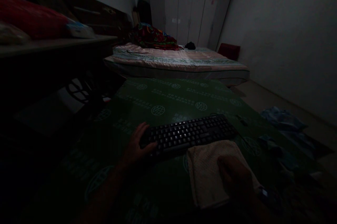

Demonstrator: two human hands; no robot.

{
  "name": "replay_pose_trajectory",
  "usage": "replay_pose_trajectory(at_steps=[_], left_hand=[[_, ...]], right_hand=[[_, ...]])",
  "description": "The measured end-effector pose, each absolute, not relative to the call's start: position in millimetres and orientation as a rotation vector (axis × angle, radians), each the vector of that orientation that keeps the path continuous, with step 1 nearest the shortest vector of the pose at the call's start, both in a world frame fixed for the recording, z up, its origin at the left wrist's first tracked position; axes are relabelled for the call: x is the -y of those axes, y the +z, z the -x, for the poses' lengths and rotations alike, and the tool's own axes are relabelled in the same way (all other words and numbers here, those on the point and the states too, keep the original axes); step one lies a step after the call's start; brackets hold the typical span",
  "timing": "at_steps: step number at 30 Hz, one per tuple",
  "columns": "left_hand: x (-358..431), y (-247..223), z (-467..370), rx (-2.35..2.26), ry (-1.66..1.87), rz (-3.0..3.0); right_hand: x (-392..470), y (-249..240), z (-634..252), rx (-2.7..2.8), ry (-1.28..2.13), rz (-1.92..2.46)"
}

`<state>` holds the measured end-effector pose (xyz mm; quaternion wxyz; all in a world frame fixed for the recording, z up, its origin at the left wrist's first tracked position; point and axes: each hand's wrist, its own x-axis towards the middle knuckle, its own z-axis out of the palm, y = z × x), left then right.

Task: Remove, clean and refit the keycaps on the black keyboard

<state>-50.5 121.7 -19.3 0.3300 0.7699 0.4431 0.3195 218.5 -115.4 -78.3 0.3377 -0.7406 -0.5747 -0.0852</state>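
A black keyboard (189,133) lies slightly slanted on a green printed board (181,94). My left hand (138,143) grips its left end, thumb at the near corner and fingers at the far side. In front of the keyboard's right half lies a folded beige cloth (206,175), its upper edge close to the keys. Over the cloth's right part is my right hand (234,175), closed with the fingers curled in. Dim light hides whether anything is between those fingers. A dark cable (243,138) trails off to the keyboard's right.
Crumpled clothes (284,118) and darker fabric (276,153) lie to the right. Beyond the board stands a bed (184,62) with a red patterned blanket (155,38). A dark table (58,43) at left carries a red bundle (28,15); a spoked wheel (77,90) shows underneath.
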Motion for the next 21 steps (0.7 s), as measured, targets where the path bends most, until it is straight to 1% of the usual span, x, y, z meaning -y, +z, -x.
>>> replay_pose_trajectory(at_steps=[16, 21], left_hand=[[-127, -25, 59, -1.175, 0.665, -2.250], [-127, -23, 65, -1.174, 0.566, -2.287]], right_hand=[[111, -76, -219, 1.533, -0.303, 1.887], [110, -75, -219, 1.522, -0.260, 1.894]])
